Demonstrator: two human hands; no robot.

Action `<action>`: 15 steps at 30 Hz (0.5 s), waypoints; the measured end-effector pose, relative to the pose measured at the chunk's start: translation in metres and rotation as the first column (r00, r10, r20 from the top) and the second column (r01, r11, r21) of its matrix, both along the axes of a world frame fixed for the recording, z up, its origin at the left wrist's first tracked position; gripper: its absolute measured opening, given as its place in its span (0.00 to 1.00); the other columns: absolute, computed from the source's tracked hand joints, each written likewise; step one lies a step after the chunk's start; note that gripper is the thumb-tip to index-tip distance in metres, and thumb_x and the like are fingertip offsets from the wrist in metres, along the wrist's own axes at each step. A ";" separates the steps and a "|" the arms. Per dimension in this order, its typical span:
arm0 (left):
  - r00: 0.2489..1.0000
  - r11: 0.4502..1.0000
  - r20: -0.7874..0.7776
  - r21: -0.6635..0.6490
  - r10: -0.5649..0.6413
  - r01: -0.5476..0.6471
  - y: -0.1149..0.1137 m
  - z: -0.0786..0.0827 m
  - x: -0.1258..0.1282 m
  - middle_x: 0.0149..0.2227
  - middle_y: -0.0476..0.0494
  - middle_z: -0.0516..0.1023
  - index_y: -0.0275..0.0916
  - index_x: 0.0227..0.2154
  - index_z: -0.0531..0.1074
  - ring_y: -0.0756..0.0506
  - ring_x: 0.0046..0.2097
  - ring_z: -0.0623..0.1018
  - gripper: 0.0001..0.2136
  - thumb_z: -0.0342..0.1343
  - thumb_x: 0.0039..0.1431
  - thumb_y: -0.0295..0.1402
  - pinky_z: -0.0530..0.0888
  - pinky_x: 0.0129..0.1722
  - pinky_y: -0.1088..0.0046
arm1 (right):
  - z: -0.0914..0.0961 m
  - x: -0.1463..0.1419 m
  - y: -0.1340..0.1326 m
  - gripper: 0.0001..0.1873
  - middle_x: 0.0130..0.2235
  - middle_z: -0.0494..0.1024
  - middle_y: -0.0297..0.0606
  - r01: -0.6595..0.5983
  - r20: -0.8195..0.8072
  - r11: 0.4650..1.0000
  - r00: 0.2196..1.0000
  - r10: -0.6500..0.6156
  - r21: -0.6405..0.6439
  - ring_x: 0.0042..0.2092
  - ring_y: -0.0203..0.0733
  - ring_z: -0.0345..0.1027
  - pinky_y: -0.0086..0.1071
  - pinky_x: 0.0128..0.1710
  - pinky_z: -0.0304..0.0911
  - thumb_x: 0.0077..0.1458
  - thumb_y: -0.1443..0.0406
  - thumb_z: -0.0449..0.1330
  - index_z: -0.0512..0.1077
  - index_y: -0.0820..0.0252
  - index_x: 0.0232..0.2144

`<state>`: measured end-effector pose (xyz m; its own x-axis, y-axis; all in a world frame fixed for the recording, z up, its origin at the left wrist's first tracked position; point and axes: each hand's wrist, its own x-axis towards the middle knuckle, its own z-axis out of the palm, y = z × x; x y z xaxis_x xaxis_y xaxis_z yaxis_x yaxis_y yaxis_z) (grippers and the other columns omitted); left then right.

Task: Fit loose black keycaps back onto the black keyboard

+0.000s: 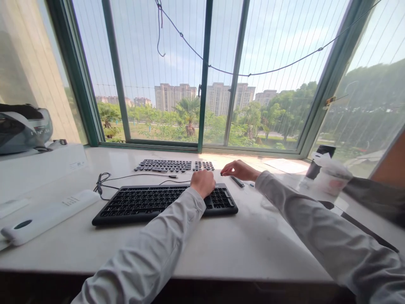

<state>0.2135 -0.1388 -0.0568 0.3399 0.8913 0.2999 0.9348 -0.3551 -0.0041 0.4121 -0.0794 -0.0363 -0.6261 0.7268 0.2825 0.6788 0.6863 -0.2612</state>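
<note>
A black keyboard (145,202) lies in front of me on the pale sill-top desk (240,240). My left hand (202,182) is curled into a fist and rests on the keyboard's right end, over the number pad; what its fingers enclose is hidden. Behind the keyboard, loose black keycaps (167,165) are laid out in rows. My right hand (239,170) reaches left just past those rows, fingers drawn together over a small dark piece on the desk. A thin black tool (237,181) lies right below that hand.
The keyboard's cable (103,183) coils at the left. A long white box (47,217) and a bigger white box (41,166) with a grey helmet-like object (23,128) sit at the left. A dark bottle (320,158) and wrapped cup (330,179) stand at the right. Window glass (177,76) closes the back.
</note>
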 end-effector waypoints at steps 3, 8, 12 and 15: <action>1.000 0.994 0.024 0.108 -0.018 0.015 0.002 -0.003 0.001 0.35 0.33 0.77 0.33 0.34 0.77 0.38 0.39 0.77 0.18 0.44 0.58 0.37 0.71 0.40 0.61 | -0.020 0.006 -0.027 0.16 0.34 0.80 0.37 0.032 -0.123 0.998 0.992 -0.037 -0.045 0.35 0.39 0.71 0.30 0.37 0.62 0.51 0.53 0.59 0.78 0.56 0.35; 0.996 0.987 0.045 0.146 -0.079 0.071 0.000 -0.004 0.001 0.34 0.35 0.78 0.36 0.33 0.78 0.40 0.39 0.77 0.18 0.44 0.58 0.39 0.71 0.41 0.64 | -0.052 0.008 -0.034 0.16 0.33 0.80 0.38 0.075 -0.241 0.996 0.967 -0.085 -0.051 0.34 0.39 0.70 0.32 0.35 0.64 0.51 0.53 0.59 0.78 0.56 0.35; 0.997 0.990 0.050 0.129 -0.066 0.059 -0.003 -0.002 0.002 0.35 0.35 0.78 0.37 0.35 0.78 0.40 0.41 0.76 0.19 0.44 0.59 0.40 0.70 0.43 0.65 | -0.057 0.006 -0.032 0.15 0.32 0.80 0.37 0.067 -0.223 0.997 0.972 -0.073 -0.034 0.33 0.39 0.70 0.31 0.35 0.63 0.51 0.54 0.59 0.79 0.55 0.35; 0.997 0.990 0.039 0.126 -0.067 0.061 -0.003 -0.003 0.003 0.35 0.36 0.78 0.38 0.34 0.79 0.40 0.40 0.77 0.19 0.43 0.59 0.40 0.70 0.42 0.65 | -0.056 0.007 -0.032 0.14 0.31 0.79 0.36 0.079 -0.212 0.997 0.974 -0.082 -0.022 0.32 0.38 0.69 0.30 0.34 0.62 0.50 0.55 0.60 0.79 0.54 0.34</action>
